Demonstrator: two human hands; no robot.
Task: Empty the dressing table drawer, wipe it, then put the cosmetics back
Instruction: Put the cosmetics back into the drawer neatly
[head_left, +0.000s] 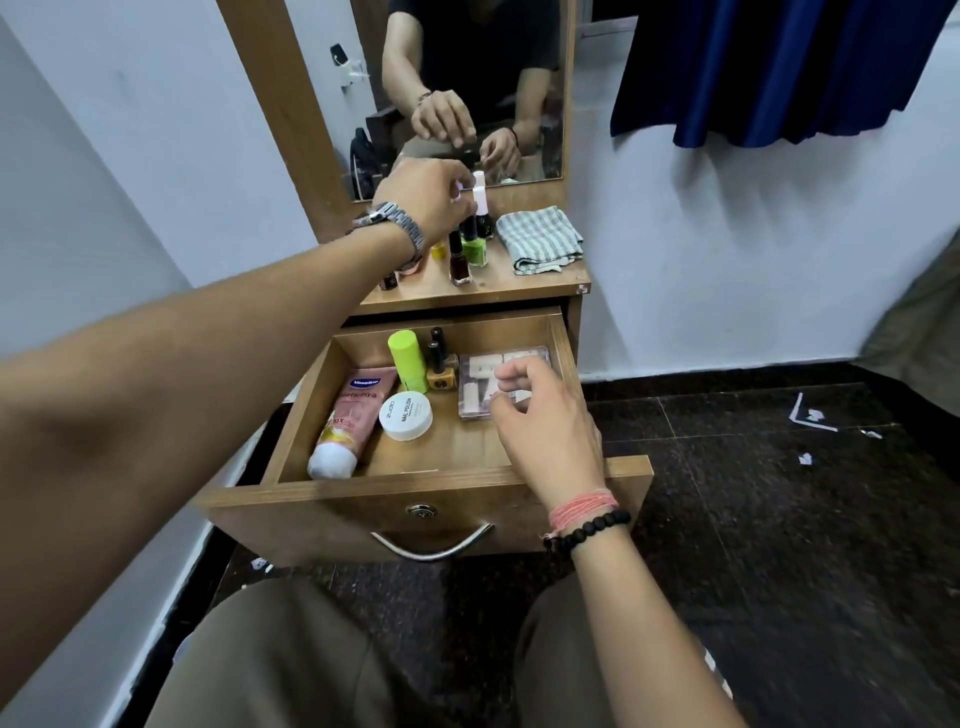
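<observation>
The wooden drawer stands pulled out. Inside lie a pink tube, a white nail polish remover jar, a lime green stick, small dark bottles and a clear palette case. My right hand hovers over the palette case with fingers curled and nothing in them. My left hand reaches over the table top, fingertips pinching the white cap of a dark bottle. Around it stand several nail polish bottles, one green, one dark red.
A folded striped cloth lies on the table top at the right. The mirror behind reflects both hands. A blue curtain hangs at the upper right. Paper scraps lie on the dark floor.
</observation>
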